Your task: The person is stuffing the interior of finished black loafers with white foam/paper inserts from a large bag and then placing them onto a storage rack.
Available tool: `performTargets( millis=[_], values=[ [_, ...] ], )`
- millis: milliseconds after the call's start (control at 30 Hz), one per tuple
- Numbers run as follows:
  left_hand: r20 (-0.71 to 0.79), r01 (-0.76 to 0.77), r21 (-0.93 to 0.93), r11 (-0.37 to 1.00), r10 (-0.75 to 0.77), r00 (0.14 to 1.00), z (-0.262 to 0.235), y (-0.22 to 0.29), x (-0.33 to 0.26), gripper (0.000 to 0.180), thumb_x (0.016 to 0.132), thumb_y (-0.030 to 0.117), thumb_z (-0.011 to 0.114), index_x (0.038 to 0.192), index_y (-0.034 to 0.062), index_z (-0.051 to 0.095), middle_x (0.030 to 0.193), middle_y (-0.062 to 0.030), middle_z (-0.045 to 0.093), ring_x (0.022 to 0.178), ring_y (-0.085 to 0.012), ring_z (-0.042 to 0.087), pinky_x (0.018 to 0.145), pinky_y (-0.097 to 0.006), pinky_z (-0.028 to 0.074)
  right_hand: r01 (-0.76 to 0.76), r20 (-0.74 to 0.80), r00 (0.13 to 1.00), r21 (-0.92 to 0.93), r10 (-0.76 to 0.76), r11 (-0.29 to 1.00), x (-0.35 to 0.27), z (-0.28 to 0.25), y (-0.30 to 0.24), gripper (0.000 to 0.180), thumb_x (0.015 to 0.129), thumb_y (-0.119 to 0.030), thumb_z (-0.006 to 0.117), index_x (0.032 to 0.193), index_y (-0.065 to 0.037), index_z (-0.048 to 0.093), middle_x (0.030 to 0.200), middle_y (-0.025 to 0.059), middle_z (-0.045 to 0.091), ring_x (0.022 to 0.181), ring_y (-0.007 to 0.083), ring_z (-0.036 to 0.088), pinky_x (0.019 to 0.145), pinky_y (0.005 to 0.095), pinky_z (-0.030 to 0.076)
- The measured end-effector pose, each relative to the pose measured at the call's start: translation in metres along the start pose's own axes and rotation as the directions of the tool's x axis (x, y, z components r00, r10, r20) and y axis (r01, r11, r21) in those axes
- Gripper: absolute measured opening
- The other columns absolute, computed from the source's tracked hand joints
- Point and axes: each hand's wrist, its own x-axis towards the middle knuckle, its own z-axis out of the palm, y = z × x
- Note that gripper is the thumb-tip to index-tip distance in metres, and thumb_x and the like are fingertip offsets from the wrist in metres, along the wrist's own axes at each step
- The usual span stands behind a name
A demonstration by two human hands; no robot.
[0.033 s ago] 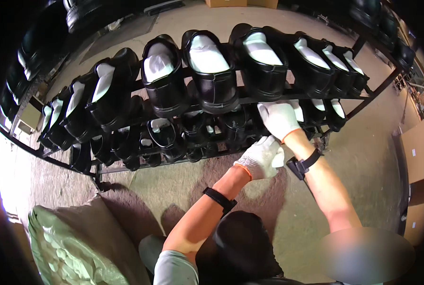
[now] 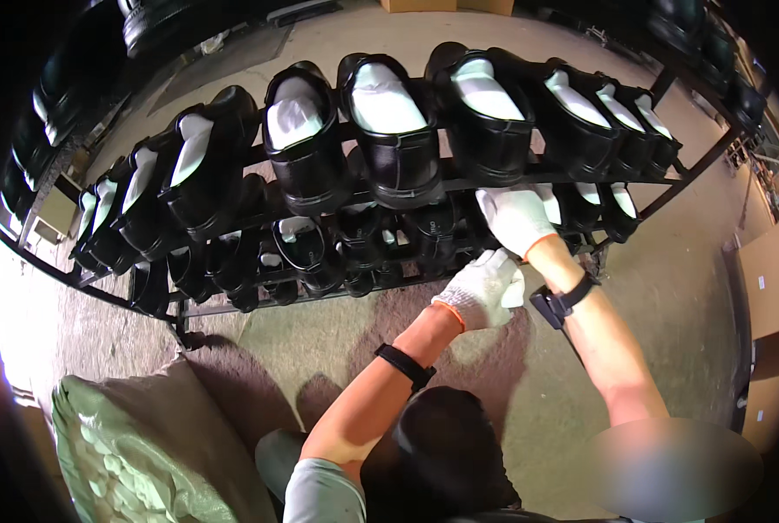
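My left hand (image 2: 483, 289), in a white knit glove with an orange cuff, is closed just below the lower tier of a black metal shoe rack (image 2: 681, 185). A white bit shows at its fingers; whether it is glove or something held, I cannot make out. Beside and above it, my right hand (image 2: 516, 220), gloved alike, reaches in under the upper row at a lower-tier black shoe (image 2: 475, 222). Its fingers are hidden there. Directly above stands an upper-row black shoe (image 2: 494, 144) with white stuffing (image 2: 487, 90) in its opening.
More black shoes (image 2: 394, 166) with white stuffing line both tiers. A greenish sack (image 2: 171, 436) with white wads (image 2: 123, 475) inside stands at the lower left. Cardboard boxes (image 2: 768, 279) are at the right edge. Dark racks with more shoes (image 2: 23, 166) flank the left side.
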Motion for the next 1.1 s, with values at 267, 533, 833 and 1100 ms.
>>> performTargets(
  millis=[267, 533, 833, 1100],
  values=[
    [-0.154, 0.157, -0.403, 0.902, -0.236, 0.959, -0.015, 0.009, -0.044, 0.068, 0.080, 0.009, 0.087, 0.141, -0.0026, 0.057, 0.119, -0.0194, 0.066, 0.106, -0.0336, 0.072, 0.100, -0.043, 0.059, -0.082, -0.057, 0.995, -0.073, 0.078, 0.994, 0.005, 0.009, 0.002, 0.024, 0.101, -0.031, 0.071, 0.105, -0.010, 0.081, 0.098, 0.0184, 0.081, 0.089, 0.0407, 0.078, 0.086, 0.0527, 0.060],
    [-0.132, 0.092, -0.929, 0.358, -0.554, 0.822, -0.049, 0.011, -0.093, 0.105, 0.088, 0.006, 0.087, 0.173, 0.0087, 0.024, 0.147, -0.0110, 0.057, 0.133, -0.0213, 0.059, 0.116, -0.042, 0.052, 0.043, -0.180, 0.969, 0.800, 0.171, 0.599, -0.081, -0.063, -0.086, 0.043, 0.100, -0.026, 0.077, 0.136, -0.002, 0.073, 0.123, 0.0195, 0.079, 0.110, 0.0294, 0.079, 0.092, 0.0438, 0.061],
    [-0.214, 0.182, -0.848, 0.499, -0.634, 0.743, -0.038, 0.017, -0.087, 0.124, 0.097, 0.019, 0.088, 0.178, 0.0076, -0.005, 0.125, -0.0143, 0.065, 0.107, -0.0178, 0.069, 0.095, -0.036, 0.060, 0.054, -0.196, 0.783, 0.967, 0.590, 0.250, -0.037, -0.004, -0.080, 0.019, 0.095, -0.009, 0.074, 0.106, 0.006, 0.070, 0.099, 0.0067, 0.073, 0.089, 0.0140, 0.064, 0.082, 0.0313, 0.054],
    [-0.160, 0.126, -0.948, 0.292, -0.781, 0.604, 0.019, -0.039, -0.080, 0.116, 0.097, 0.008, 0.075, 0.176, 0.0017, -0.009, 0.139, -0.0209, 0.061, 0.107, -0.0220, 0.067, 0.087, -0.037, 0.061, -0.055, -0.237, 0.964, 0.261, 0.120, 0.964, 0.005, 0.027, -0.131, 0.041, 0.095, -0.040, 0.070, 0.088, -0.001, 0.080, 0.084, 0.0246, 0.076, 0.082, 0.0461, 0.076, 0.082, 0.0552, 0.060]
  ],
)
